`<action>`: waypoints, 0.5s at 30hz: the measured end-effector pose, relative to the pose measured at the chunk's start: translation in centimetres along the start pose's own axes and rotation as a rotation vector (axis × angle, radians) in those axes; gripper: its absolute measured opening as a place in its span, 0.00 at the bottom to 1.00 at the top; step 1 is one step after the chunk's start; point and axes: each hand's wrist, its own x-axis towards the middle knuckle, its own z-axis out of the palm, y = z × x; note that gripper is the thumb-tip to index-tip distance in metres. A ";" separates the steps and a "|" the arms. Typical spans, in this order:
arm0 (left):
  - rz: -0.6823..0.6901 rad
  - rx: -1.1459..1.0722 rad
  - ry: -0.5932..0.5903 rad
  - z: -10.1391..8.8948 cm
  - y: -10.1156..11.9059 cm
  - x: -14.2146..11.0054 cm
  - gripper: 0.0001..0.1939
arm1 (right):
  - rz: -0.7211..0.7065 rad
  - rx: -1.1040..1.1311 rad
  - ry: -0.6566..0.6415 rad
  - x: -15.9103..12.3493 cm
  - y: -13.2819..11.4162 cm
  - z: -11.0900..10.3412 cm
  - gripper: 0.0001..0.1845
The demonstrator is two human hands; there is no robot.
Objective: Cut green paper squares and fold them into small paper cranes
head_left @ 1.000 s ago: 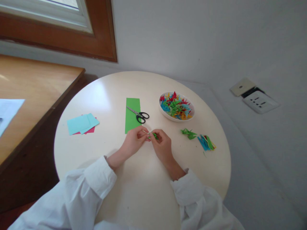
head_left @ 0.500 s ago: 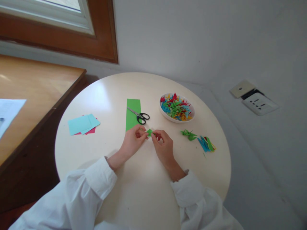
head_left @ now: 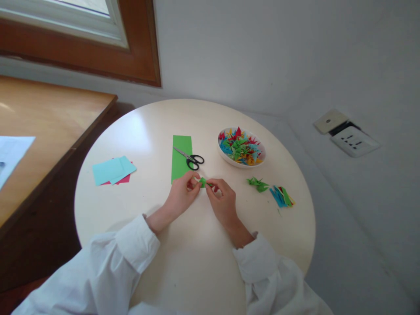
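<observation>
A small folded piece of green paper [head_left: 202, 182] is pinched between my two hands above the middle of the table. My left hand [head_left: 184, 190] grips its left side with thumb and forefinger. At its right side, the fingertips of my right hand [head_left: 223, 199] are closed on it, and they cover part of the folds. Just beyond my left hand lies a green paper sheet [head_left: 181, 153], with black-handled scissors [head_left: 193, 161] resting partly on it. To the right of my right hand are some green folded paper cranes [head_left: 258, 184].
A white oval bowl [head_left: 236, 164] full of colourful paper cranes stands at the back right. Paper strips [head_left: 281, 197] lie at the right. Light blue sheets [head_left: 113, 169] overlap red paper at the left. A wooden desk [head_left: 59, 109] adjoins the round white table [head_left: 197, 262].
My fingertips have drawn slightly closer together, and less of the green paper shows between them. The other things on the table have stayed in place.
</observation>
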 end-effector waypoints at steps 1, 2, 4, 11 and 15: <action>0.006 0.003 -0.001 0.0 0.1 0.0 0.05 | 0.018 0.005 0.005 0.0 0.1 0.0 0.04; 0.011 0.005 -0.005 -0.1 0.1 0.0 0.06 | 0.040 0.013 0.007 0.0 0.1 0.0 0.04; 0.015 0.001 -0.017 -0.2 0.1 0.2 0.07 | 0.093 0.045 0.000 -0.1 0.3 0.0 0.04; 0.024 -0.172 -0.092 -0.1 -0.9 0.6 0.11 | 0.264 0.279 -0.033 -0.3 0.7 0.1 0.06; 0.046 -0.189 -0.113 -0.2 -1.0 0.7 0.08 | 0.299 0.351 -0.046 -0.2 0.5 0.1 0.07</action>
